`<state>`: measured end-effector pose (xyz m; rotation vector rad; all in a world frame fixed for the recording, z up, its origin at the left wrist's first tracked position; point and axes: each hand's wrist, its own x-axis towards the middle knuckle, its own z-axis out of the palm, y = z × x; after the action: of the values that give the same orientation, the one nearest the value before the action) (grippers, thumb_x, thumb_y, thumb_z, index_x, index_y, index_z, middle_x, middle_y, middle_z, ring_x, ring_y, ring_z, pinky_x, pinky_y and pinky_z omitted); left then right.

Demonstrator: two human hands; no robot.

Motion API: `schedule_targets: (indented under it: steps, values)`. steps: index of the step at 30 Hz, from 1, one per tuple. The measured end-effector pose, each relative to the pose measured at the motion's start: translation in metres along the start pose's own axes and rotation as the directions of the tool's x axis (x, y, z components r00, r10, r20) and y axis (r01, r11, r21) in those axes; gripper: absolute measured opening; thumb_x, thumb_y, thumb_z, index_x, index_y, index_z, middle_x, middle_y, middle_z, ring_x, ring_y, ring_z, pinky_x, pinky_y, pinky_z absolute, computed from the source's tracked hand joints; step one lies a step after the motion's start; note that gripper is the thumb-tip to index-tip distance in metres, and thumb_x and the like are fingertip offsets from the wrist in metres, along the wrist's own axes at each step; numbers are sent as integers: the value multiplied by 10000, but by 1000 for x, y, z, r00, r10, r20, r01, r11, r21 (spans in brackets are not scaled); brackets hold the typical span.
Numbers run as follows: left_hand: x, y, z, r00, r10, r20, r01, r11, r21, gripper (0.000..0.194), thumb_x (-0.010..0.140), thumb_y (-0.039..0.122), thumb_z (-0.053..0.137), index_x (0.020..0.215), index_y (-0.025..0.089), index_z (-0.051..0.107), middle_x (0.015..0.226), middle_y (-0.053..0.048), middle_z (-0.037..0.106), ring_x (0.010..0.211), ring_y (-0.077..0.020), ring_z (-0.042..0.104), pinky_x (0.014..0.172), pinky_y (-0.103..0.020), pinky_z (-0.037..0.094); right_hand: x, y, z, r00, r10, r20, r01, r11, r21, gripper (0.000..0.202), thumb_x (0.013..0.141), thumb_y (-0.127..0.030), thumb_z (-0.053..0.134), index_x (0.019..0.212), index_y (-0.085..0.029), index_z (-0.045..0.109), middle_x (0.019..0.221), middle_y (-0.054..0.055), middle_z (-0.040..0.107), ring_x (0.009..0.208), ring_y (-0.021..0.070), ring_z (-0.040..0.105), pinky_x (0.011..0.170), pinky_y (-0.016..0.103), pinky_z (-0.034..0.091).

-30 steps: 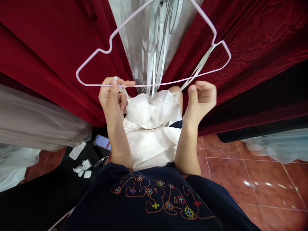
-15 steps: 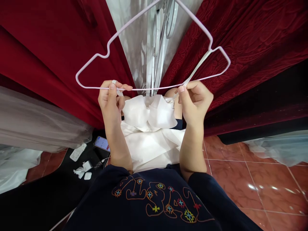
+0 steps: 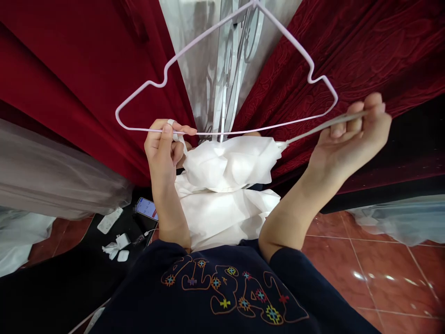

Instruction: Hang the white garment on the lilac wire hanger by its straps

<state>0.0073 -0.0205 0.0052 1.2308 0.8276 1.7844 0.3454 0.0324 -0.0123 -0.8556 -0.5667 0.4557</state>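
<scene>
Pinching the hanger (image 3: 255, 4) and 1 strap (image 3: 171, 122), the left fingers (image 3: 166, 131) steadied it above the white garment (image 3: 239, 162); the right fingers (image 3: 353, 125), curled around a taut strap (image 3: 321, 126), likely needed gentle tension to prevent twisting.

One hanger (image 3: 225, 133), one white garment (image 3: 231, 164) and two straps (image 3: 321, 125) show, between two red drapes (image 3: 86, 60). The black surface (image 3: 66, 283) holds one phone (image 3: 147, 208), one plug adapter (image 3: 123, 241), one small rounded case (image 3: 123, 255) and one flat pale item (image 3: 109, 221).
</scene>
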Motion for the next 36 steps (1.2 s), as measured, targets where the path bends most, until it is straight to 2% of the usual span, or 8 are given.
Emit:
schedule_targets:
  steps: [4, 8, 13, 21, 26, 30, 33, 36]
  values:
    - [-1, -6, 5, 1000, -12, -26, 12, 1000, -21, 363, 1050, 526, 754, 863, 220, 699, 916, -62, 833, 391, -41, 190, 385, -279, 93, -55, 9, -11, 965, -264, -4, 262, 960, -98, 360, 1053, -572, 542, 1008, -257, 710, 892, 35, 709, 487, 77, 314, 477, 322, 191]
    - [-2, -6, 9, 999, -44, -27, 43, 999, -32, 344, 1043, 506, 764, 870, 214, 705, 927, -66, 840, 395, -43, 201, 379, -281, 121, -99, -2, 12, 920, -221, 323, 270, 956, -116, 278, 1074, -483, 591, 1095, -313, 810, 876, 9, 742, 496, 92, 377, 517, 319, 320]
    - [-5, -3, 11, 998, -66, -13, 66, 997, 32, 315, 1057, 474, 732, 869, 221, 725, 950, -59, 853, 399, -56, 205, 376, -280, 124, -104, 2, 35, 752, -139, 644, 359, 906, -223, 297, 1059, -508, 643, 1080, -297, 852, 974, 24, 756, 872, 160, 705, 822, 360, 593]
    - [-3, -14, -10, 979, 71, -189, -55, 994, 90, 209, 1014, 449, 750, 966, 246, 758, 1086, -46, 833, 516, -88, 419, 466, -309, 236, -105, 21, 33, 731, -244, 637, 497, 830, -252, 328, 1079, -484, 616, 993, -254, 834, 960, 29, 726, 934, 157, 702, 878, 369, 585]
    - [3, -14, -41, 858, 403, -319, -347, 912, 220, 292, 1022, 143, 590, 1083, 282, 839, 1170, 10, 846, 991, -177, 728, 836, -341, 564, -97, 17, 31, 729, -286, 622, 518, 824, -228, 254, 1061, -440, 662, 988, -264, 831, 964, 40, 718, 922, 184, 702, 762, 357, 543]
    - [2, -7, -44, 770, 523, -365, -410, 844, 346, 250, 1017, 109, 663, 1043, 283, 839, 1167, 34, 844, 1146, -219, 771, 1090, -436, 599, -97, 19, 34, 719, -308, 623, 531, 822, -205, 239, 1054, -436, 677, 997, -266, 835, 953, 38, 718, 898, 174, 698, 770, 360, 552]
    - [6, 4, -37, 803, 533, -267, -436, 830, 347, 164, 996, 149, 823, 1113, 260, 851, 1241, 25, 839, 1241, -221, 759, 1201, -451, 580, -101, 21, 36, 719, -289, 632, 524, 824, -218, 278, 1068, -445, 655, 1006, -247, 840, 945, 30, 713, 890, 155, 688, 753, 340, 541]
    - [17, 16, -32, 891, 452, -29, -404, 822, 402, 403, 965, 88, 879, 1337, 222, 802, 1474, 1, 754, 1504, -246, 618, 1346, -452, 469, -103, 21, 36, 721, -261, 641, 516, 821, -245, 309, 1077, -472, 637, 1025, -248, 844, 940, 23, 691, 897, 147, 680, 753, 329, 536]
